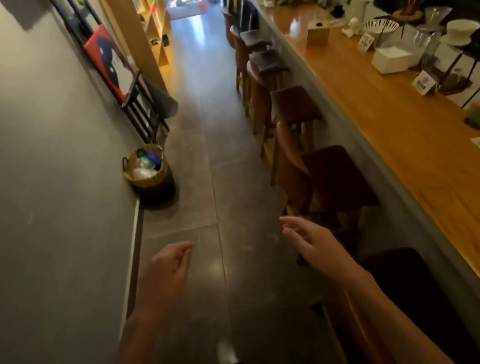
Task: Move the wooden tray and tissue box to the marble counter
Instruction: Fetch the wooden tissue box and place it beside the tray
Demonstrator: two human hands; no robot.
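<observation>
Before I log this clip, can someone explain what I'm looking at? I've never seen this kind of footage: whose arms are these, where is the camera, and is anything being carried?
There is no machine here. One wide-angle camera sits on a person's head and looks forward and down, so both bare arms reach into the picture from below. The left hand and right hand are open, fingers spread, and hold nothing. The person stands in a narrow aisle on a dark tiled floor. On the right runs a long wooden bar counter with dark stools along it. On it stand a wooden tissue box, a white box, a patterned bowl and small signs. By the grey wall on the left stands a woven basket. No marble counter or tray is clearly visible.
</observation>
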